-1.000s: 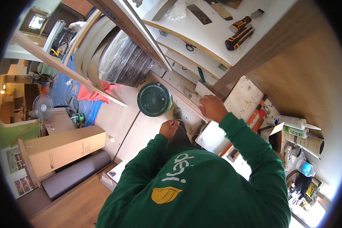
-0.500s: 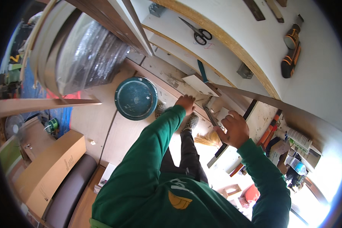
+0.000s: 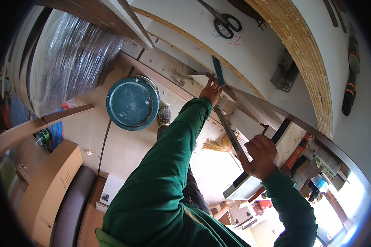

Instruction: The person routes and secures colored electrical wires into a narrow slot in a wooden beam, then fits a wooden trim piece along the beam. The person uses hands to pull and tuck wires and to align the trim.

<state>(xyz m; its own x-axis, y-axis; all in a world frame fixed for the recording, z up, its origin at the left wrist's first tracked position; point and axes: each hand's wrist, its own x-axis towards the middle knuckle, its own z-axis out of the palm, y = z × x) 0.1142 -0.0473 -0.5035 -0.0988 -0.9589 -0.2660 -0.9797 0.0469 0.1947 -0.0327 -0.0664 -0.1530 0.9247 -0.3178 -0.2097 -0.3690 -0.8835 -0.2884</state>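
Pale boarded floor [image 3: 123,148] beside white curved shelving [image 3: 259,61]. Between the hands: one long, narrow, dark-grey strip [image 3: 226,125], slanting. Advisable handling: steady strip, fingers clear of its far end. Left hand [image 3: 210,90]: arm outstretched, fingers by flat teal blade-shaped piece [image 3: 218,71]; grasp indeterminable. Right hand [image 3: 261,156]: elbow bent, fingers curled, thumb at strip's near end; grip indeterminable.

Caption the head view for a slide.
Left hand beside a green strip, right hand by a bar, lidded bucket nearby.
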